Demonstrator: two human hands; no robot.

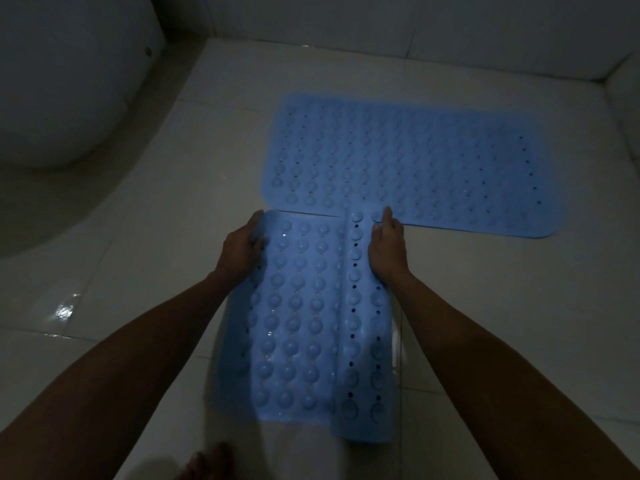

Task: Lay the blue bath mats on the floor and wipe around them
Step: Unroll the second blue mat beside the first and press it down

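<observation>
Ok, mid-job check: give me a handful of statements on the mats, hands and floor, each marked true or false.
1. One blue mat already lies flat on the tiled floor. True.
2. The second mat also lies fully flat. False: a ridge runs along its length and it looks partly lifted.
3. Both hands are on the second mat, the left hand at its left edge and the right hand near its far right corner. True.
4. The two mats are well apart. False: the second mat's far right corner overlaps the flat mat's near edge.
5. A cloth is in the right hand. False: no cloth is visible.
</observation>
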